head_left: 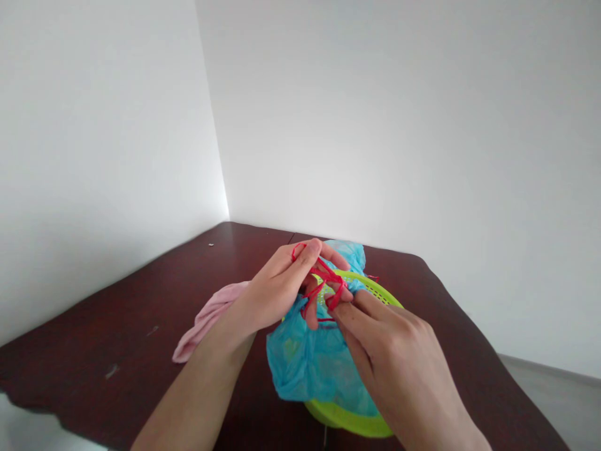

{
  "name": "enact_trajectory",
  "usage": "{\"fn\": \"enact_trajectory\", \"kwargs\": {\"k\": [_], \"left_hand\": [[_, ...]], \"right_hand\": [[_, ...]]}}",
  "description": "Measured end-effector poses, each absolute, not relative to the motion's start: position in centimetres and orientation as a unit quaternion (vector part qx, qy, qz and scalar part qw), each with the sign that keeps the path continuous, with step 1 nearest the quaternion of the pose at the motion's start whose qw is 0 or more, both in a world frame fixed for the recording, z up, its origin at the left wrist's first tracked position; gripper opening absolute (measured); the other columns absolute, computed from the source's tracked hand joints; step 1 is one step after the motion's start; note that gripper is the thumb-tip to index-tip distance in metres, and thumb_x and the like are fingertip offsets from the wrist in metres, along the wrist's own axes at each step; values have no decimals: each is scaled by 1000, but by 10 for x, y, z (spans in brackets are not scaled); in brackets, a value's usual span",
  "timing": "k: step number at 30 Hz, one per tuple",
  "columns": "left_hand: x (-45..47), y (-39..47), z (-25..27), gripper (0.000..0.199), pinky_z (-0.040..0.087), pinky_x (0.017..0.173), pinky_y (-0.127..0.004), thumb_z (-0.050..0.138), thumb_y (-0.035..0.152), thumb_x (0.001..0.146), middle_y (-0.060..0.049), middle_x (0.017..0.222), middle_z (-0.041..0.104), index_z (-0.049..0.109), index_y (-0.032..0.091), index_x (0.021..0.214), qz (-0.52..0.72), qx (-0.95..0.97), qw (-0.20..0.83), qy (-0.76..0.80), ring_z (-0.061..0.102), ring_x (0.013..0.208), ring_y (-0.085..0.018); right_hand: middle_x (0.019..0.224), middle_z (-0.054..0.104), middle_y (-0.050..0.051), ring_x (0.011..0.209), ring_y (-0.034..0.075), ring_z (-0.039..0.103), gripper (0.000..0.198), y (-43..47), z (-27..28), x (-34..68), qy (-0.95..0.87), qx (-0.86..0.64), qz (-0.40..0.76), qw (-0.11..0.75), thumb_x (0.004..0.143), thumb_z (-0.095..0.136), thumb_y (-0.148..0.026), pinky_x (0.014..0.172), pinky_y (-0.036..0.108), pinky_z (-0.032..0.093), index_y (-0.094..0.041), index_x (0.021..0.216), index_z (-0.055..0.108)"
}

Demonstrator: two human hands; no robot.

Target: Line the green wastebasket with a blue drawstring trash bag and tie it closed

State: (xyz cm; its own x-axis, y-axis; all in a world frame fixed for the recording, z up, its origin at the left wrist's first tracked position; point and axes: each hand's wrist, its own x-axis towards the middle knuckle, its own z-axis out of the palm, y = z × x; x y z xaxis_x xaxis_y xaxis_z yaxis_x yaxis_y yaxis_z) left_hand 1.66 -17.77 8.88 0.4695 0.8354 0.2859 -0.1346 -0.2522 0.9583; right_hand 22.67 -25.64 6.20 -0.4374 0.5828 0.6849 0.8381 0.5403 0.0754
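Note:
A thin blue plastic bag (314, 360) with a red drawstring (335, 279) drapes over a lime-green perforated basket (350, 419). My left hand (284, 285) is above the basket, the red drawstring running under its thumb and across its fingers. Pinched at the fingertips of my right hand (392, 335) is another part of the same string, close to the left fingers. The string is tangled between the two hands. More blue plastic (347, 252) shows behind them at the basket's far side. What lies inside the basket is mostly hidden by the bag and hands.
A folded pink cloth (206, 322) lies left of the basket, partly behind my left forearm. Everything rests on a dark reddish-brown table (117, 332) with wavy edges. White walls (375, 125) meet at a corner behind it, and grey floor (554, 394) shows at right.

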Motion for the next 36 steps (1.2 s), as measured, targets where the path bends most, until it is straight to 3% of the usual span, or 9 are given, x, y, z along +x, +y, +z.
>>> {"fn": "enact_trajectory", "kwargs": {"k": [6, 11, 13, 16, 21, 24, 27, 33, 36], "left_hand": [[22, -177, 84, 60, 57, 57, -25, 53, 70, 122, -5, 76, 79, 81, 18, 115, 393, 658, 623, 157, 71, 55, -16], [10, -187, 88, 49, 63, 82, -28, 50, 55, 127, -6, 94, 83, 83, 21, 117, 479, 765, 359, 239, 79, 87, -19], [4, -188, 89, 42, 63, 98, -31, 52, 48, 128, -9, 115, 88, 85, 22, 124, 523, 788, 204, 255, 82, 107, -21], [-1, -185, 88, 41, 62, 111, -34, 49, 41, 128, -11, 133, 88, 84, 23, 137, 550, 804, 110, 198, 83, 125, -24], [0, -182, 90, 46, 65, 114, -38, 48, 42, 128, -15, 142, 86, 84, 22, 148, 544, 834, 53, 69, 82, 132, -27], [2, -188, 91, 50, 67, 114, -44, 46, 47, 128, -14, 137, 88, 88, 26, 143, 544, 834, 71, 62, 84, 128, -30], [5, -195, 89, 55, 68, 114, -49, 44, 54, 127, -14, 135, 89, 92, 30, 136, 545, 824, 128, 88, 84, 128, -33], [11, -198, 79, 67, 68, 113, -51, 38, 63, 126, -14, 132, 89, 96, 30, 121, 546, 790, 269, 71, 86, 124, -33], [15, -196, 78, 76, 67, 115, -52, 35, 70, 125, -16, 127, 90, 96, 27, 108, 530, 770, 349, 66, 86, 122, -34]], "right_hand": [[86, 77, 2, 65, 19, 68, 31, -252, 60, 223, -802, -451, -197, 340, 119, 57, -21, 65, 37, 39, -24, 95, 77], [81, 76, 1, 66, 19, 71, 32, -254, 63, 226, -787, -457, -125, 395, 118, 66, -30, 64, 34, 45, -24, 87, 73], [81, 78, 0, 62, 16, 69, 24, -260, 64, 226, -777, -448, -61, 438, 117, 71, -35, 60, 30, 46, -25, 95, 76], [74, 76, -3, 46, 11, 57, 14, -271, 65, 225, -737, -438, 60, 511, 117, 72, -38, 48, 25, 41, -26, 116, 79], [61, 65, -4, 46, 14, 55, 43, -275, 64, 227, -661, -466, 238, 538, 118, 68, -52, 42, 23, 34, -25, 150, 76], [61, 59, -6, 47, 13, 45, 50, -269, 61, 231, -654, -449, 318, 518, 116, 74, -54, 42, 23, 29, -27, 158, 74], [64, 57, -5, 51, 12, 41, 34, -264, 61, 234, -678, -415, 369, 482, 113, 79, -48, 45, 24, 27, -29, 141, 83], [79, 79, 2, 66, 18, 69, 27, -263, 74, 230, -669, -360, 417, 499, 110, 85, -48, 57, 26, 51, -26, 125, 83], [76, 80, 3, 64, 16, 71, 30, -260, 77, 229, -628, -292, 472, 545, 114, 79, -53, 63, 27, 54, -24, 120, 83]]}}
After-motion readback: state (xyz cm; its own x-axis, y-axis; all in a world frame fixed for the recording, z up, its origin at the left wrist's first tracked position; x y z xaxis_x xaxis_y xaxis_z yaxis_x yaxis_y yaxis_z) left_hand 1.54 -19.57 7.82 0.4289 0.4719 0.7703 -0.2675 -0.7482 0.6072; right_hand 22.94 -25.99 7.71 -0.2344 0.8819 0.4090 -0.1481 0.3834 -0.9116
